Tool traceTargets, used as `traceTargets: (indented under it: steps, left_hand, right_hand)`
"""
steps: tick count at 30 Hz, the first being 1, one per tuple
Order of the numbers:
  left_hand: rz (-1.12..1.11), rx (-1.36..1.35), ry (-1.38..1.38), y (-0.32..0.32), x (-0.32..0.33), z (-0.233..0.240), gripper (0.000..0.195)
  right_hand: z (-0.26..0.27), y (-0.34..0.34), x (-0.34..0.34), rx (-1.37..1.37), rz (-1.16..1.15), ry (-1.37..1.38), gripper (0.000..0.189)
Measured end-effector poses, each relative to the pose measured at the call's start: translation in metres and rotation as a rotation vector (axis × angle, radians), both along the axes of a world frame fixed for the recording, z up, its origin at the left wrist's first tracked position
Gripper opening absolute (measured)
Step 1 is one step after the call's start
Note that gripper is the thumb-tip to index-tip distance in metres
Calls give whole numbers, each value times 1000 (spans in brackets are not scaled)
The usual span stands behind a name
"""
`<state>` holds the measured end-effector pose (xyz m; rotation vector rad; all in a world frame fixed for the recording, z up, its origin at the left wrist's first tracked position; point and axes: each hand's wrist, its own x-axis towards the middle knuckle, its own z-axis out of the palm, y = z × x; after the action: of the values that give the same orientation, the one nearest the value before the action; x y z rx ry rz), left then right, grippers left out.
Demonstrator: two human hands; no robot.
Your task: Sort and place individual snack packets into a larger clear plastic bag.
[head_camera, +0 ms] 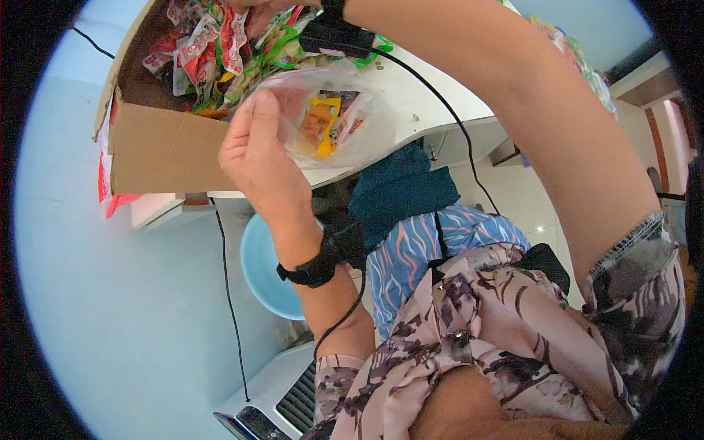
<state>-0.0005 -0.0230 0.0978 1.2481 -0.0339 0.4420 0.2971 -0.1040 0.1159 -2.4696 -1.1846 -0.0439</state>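
Note:
My left hand [258, 132] pinches the rim of a clear plastic zip bag [374, 129] between thumb and fingers. Inside that bag lie a few small wrapped snacks [319, 126], one with a yellow-edged wrapper. At the top edge of the picture, my right hand [275, 3] is over an open cardboard box [170, 148]; most of it is cut off, so its grip is hidden. Below it, the box holds a heap of small snack packets [206, 49] in red, white and green wrappers.
The box and bag are on a white table [410, 118]. More packets [583, 71] lie at its far right. Below are a light blue basin [264, 269] and a dark teal cloth [404, 181]. Black cables [456, 115] run from both wrist devices.

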Motion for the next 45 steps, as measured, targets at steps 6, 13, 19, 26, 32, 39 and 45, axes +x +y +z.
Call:
traceTargets:
  steps: [6,13,19,26,32,39,45]
  left_hand:
    - [-14,-16,36,24,6,-6,23]
    - [-59,-33,78,25,5,4,21]
    - [0,34,68,11,-3,-8,19]
    - [-53,78,79,-28,-18,-19,23]
    - [21,173,126,-56,-33,-24,21]
    - [167,668,11,-69,-40,-42,19]
    - [305,1038,-236,-71,-47,-44,21]
  right_hand:
    - [53,-43,-161,771,-185,785,57]
    - [45,-86,-179,1101,-89,872,21]
    - [-11,-142,-193,1413,72,1113,24]
    - [-34,-213,-286,1562,-267,933,39]
    - [-39,-237,-354,1311,-306,1197,44]
    - [-54,-203,-362,1383,-349,1331,43]
    - [-67,-176,-351,1485,-264,1432,40]
